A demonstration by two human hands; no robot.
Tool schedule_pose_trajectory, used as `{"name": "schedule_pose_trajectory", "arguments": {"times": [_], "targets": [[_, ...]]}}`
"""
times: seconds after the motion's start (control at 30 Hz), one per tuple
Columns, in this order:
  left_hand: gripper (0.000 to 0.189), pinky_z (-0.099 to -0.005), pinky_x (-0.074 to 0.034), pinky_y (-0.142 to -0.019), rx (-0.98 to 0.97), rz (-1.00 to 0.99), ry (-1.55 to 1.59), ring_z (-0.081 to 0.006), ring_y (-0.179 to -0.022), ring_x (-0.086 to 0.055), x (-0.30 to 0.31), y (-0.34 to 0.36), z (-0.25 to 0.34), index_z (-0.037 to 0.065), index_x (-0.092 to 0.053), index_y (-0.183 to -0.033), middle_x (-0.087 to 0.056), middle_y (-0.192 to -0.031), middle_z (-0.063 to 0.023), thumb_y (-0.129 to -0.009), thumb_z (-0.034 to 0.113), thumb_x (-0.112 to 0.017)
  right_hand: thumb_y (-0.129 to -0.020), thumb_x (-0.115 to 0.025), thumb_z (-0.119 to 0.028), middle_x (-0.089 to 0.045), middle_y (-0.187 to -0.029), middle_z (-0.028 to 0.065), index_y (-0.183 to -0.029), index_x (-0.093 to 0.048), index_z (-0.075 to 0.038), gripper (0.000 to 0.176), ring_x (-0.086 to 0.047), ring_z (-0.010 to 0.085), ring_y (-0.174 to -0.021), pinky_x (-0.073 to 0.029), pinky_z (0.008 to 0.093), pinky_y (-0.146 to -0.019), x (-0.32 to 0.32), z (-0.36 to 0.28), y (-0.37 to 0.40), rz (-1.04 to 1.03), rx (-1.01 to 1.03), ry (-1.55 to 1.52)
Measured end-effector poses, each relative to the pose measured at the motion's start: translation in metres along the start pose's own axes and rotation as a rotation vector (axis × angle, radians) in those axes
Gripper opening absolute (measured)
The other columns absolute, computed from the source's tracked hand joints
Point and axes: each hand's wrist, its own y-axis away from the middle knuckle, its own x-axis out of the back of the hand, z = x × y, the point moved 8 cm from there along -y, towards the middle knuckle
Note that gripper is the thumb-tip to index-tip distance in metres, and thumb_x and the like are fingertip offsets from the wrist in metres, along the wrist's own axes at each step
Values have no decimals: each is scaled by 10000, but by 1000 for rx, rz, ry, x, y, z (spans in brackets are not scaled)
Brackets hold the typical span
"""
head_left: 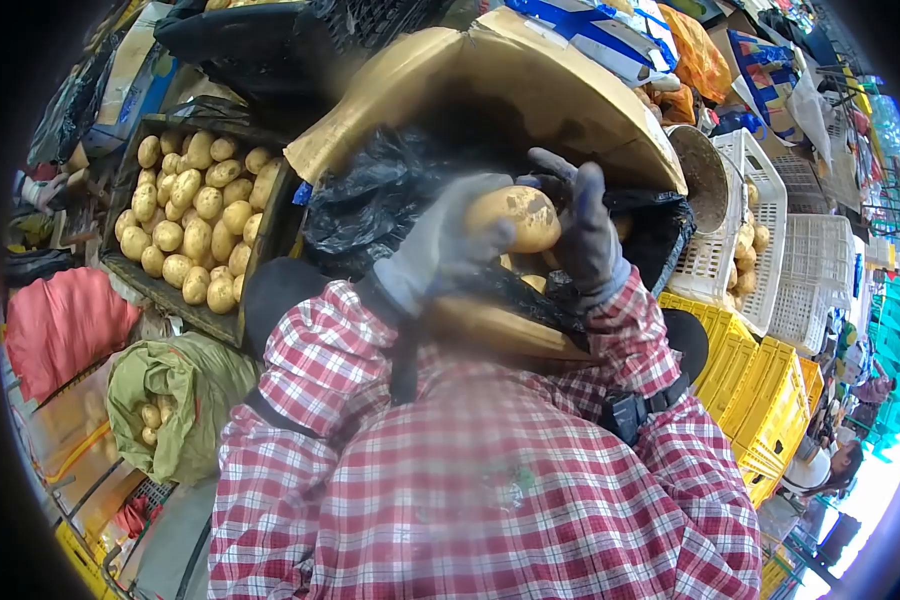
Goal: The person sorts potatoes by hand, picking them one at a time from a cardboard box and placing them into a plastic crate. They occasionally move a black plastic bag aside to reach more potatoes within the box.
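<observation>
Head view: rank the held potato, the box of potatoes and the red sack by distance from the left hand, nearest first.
1. Potato: in the left hand, centre; the right hand grips it too.
2. Box: off to the left, full of potatoes.
3. Red sack: far left, beyond the box.

Bright, even daylight, blown out white at the lower right. Fisheye bending curves the edges into a black vignette. The close potato [515,218] and checked shirt [490,490] look softly blurred.
</observation>
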Motion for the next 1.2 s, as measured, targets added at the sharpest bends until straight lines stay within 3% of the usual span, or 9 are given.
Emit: {"name": "schedule_pose_trajectory", "arguments": {"times": [0.23, 0.33, 0.43, 0.5, 0.83, 0.9, 0.97, 1.07, 1.2], "targets": [[609, -327, -422, -1029, -33, -91, -11, -173, -1187, -501, -5, -2, -9, 40, -450, -1367, -485, -1329, -96, -863, 195, -755, -764, -808, -316, -650, -907, 123, -1110, -618, 26, 523, -643, 252, -907, -516, 352, -831, -21, -39, 12, -16, 537, 948], [611, -313, -431, -1014, 24, -78, 87, -158, -1186, -496, 0, 3, -7, 27, -446, -1371, -468, -1324, -90, -853, 133, -753, -797, -786, -296, -664, -1000, 149, -1182, -597, 9, 527, -649, 228, -932, -520, 327, -793, -11, 4, 11, -30, -265, -175], [616, -302, -440, -1003, -193, -118, -124, -156, -1208, -482, 5, 3, 2, 21, -434, -1386, -451, -1337, -93, -853, 74, -738, -893, -671, -321, -642, -1115, 119, -1245, -564, 26, 505, -634, 194, -955, -511, 294, -793, -14, -28, 19, -103, 160, 269], [616, -301, -437, -1007, -361, -150, -312, -161, -1227, -471, 4, 3, 6, 19, -429, -1392, -440, -1349, -98, -856, 54, -729, -916, -619, -298, -628, -1143, 112, -1257, -559, 34, 480, -626, 179, -964, -508, 288, -797, -18, -5, 29, -42, -242, -154], [625, -374, -368, -1092, -601, -215, -497, -256, -1295, -442, -9, 4, 19, 8, -458, -1372, -461, -1357, -160, -843, 153, -758, -883, -607, -15, -598, -1223, 126, -1321, -487, 50, 458, -596, 211, -1099, -494, 325, -954, -9, -31, 42, -174, 247, 256], [652, -377, -364, -1095, -685, -239, -773, -264, -1303, -435, -14, 13, 27, 13, -446, -1385, -458, -1364, -167, -834, 153, -764, -936, -563, -198, -586, -1238, 127, -1331, -486, 23, 459, -596, 230, -1117, -497, 348, -958, -25, -10, 43, -127, -148, -229], [714, -361, -430, -1029, -612, -81, -800, -246, -1247, -487, -10, 11, 21, 43, -429, -1405, -507, -1298, -144, -803, 162, -794, -961, -544, -296, -593, -1231, 151, -1342, -473, 29, 506, -612, 249, -1105, -497, 358, -959, -32, -14, 41, -87, -249, -105], [692, -244, -515, -681, 331, -251, 252, -161, -931, -612, -9, 0, -31, 89, -423, -1405, -561, -1172, -112, -817, 150, -782, -979, -529, -295, -649, -1076, 125, -1255, -546, 51, 443, -639, 209, -955, -518, 333, -859, -27, -28, 27, -103, 243, 611], [467, -194, -472, -503, 191, -74, 559, -129, -706, -604, 35, 8, -4, 65, -474, -1304, -604, -1062, -135, -925, 285, -635, -1011, -491, -326, -644, -975, 88, -1261, -551, 15, 427, -625, 172, -798, -517, 292, -718, -23, -8, 12, -52, -107, 256]]}}
